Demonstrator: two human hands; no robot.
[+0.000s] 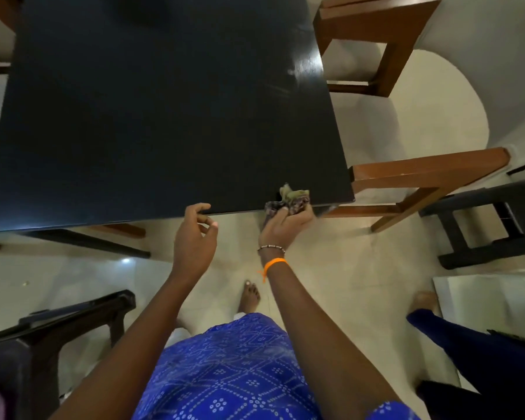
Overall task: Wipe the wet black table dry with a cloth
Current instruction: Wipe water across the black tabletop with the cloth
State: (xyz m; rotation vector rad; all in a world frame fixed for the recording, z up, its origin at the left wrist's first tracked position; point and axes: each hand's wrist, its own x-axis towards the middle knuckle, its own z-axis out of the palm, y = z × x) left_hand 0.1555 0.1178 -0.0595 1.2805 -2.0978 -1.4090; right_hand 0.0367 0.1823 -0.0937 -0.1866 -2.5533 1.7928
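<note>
Gripping a crumpled cloth (290,201) in the right hand (285,224) at the glossy black table (164,116) edge

**Colours & patterns we see**

We see a black table (152,116) w/ pale glare streaks near its right edge. The cloth (290,201) looks olive-green on top, dark patterned below, tho blur hides the print. Brown wooden chairs (376,22), cream floor (361,268). Blue garment (240,374) w/ white dotted diamond print. Orange wristband (275,263); bead bracelet (270,248), black & white.
</note>
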